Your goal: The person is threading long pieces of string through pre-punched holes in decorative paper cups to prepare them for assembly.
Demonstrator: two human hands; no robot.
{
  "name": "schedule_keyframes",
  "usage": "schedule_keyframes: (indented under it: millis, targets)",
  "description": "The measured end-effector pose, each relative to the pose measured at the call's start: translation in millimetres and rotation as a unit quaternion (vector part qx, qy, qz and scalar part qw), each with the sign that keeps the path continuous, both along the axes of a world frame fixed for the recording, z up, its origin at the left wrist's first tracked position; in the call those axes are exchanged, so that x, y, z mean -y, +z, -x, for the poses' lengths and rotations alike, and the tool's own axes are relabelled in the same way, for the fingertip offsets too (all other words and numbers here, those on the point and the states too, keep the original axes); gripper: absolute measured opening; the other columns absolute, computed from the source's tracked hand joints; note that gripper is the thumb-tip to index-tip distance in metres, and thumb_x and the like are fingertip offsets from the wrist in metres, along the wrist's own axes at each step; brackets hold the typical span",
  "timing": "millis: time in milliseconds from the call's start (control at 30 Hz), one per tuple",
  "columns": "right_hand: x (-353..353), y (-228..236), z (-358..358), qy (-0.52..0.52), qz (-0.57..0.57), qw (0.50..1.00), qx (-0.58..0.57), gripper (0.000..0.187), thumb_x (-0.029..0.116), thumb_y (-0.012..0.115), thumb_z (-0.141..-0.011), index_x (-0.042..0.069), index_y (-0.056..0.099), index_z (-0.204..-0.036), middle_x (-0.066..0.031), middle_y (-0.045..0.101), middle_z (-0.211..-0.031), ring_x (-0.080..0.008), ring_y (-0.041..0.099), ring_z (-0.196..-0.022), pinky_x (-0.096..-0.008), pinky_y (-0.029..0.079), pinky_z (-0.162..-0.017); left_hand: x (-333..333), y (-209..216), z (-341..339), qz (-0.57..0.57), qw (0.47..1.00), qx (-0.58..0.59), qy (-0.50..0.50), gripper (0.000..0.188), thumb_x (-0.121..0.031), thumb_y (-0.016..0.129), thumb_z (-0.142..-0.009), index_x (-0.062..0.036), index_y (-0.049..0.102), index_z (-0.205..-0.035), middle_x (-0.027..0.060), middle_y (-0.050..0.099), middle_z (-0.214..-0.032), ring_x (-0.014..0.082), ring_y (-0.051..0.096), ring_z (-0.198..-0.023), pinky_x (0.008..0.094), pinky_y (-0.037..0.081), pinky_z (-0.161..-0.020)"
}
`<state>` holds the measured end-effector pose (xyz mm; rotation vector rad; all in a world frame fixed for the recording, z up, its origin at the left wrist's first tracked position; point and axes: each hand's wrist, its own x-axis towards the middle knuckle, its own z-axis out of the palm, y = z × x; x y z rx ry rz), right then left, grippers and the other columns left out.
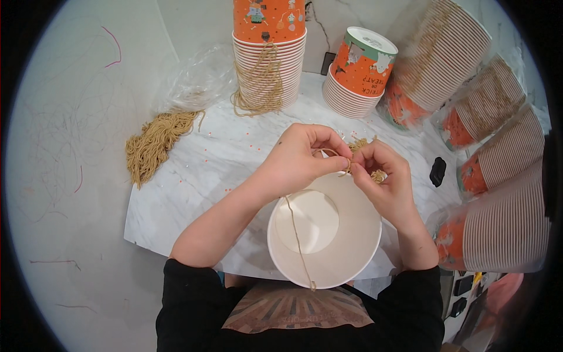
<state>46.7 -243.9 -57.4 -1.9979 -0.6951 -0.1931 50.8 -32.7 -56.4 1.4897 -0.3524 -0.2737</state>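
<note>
A white paper bucket stands mouth up near the table's front edge, close to my body. A thin tan cord crosses its mouth, with a small knot at the near rim. Over the far rim, my left hand pinches the cord between thumb and forefinger, and a loop shows there. Just right of it my right hand is also closed, its thumb and fingertips on the same cord. The exact shape of the knot between the fingertips is too small to tell. Some tan cord lies behind my hands.
A bundle of tan cords spills from a clear plastic bag at left. Orange bucket stacks stand at the back. Several plastic-wrapped stacks line the right side. A small black object lies nearby on the marbled table.
</note>
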Motion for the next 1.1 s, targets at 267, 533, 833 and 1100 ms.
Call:
schedule_keyframes:
  millis: [267,533,833,1100]
  targets:
    - [-3,-1,1,0.008,-0.046,0.996,-0.070,0.008,0.003,0.072,-0.089,-0.002,0.068,-0.095,-0.0027,0.065,-0.087,-0.0080,0.063,-0.075,-0.0223,0.051,-0.067,4,3,6,-0.041,0.995,0.043,0.079,0.010,-0.004,0.073,-0.087,0.0023,0.070,-0.095,0.0029,0.071,-0.088,-0.0013,0.055,-0.065,0.0166,0.043,-0.058]
    - [-2,-5,-1,0.051,-0.110,0.980,-0.156,0.006,0.003,0.067,-0.095,0.000,0.064,-0.100,0.0028,0.066,-0.093,-0.0028,0.060,-0.083,-0.0180,0.047,-0.072,0,-1,2,-0.021,0.997,0.049,0.064,0.013,-0.003,0.074,-0.087,0.0006,0.065,-0.095,0.0013,0.068,-0.085,0.0028,0.063,-0.073,0.0183,0.050,-0.065]
    - [-3,-5,-4,0.063,-0.154,0.952,-0.257,0.009,0.008,0.065,-0.097,0.000,0.063,-0.100,0.0036,0.063,-0.089,-0.0007,0.059,-0.078,-0.0173,0.047,-0.067,-12,8,2,-0.086,0.996,0.009,0.030,0.010,0.004,0.062,-0.085,0.0025,0.070,-0.091,0.0015,0.069,-0.082,0.0026,0.061,-0.071,0.0192,0.048,-0.063]
    - [-6,-6,-1,0.056,-0.155,0.962,-0.219,0.009,0.007,0.066,-0.096,0.000,0.064,-0.100,0.0024,0.065,-0.090,-0.0020,0.059,-0.078,-0.0189,0.048,-0.069,-12,14,5,-0.132,0.991,-0.016,0.025,0.012,-0.002,0.065,-0.084,0.0025,0.074,-0.091,-0.0028,0.064,-0.072,0.0003,0.054,-0.064,0.0199,0.041,-0.056]
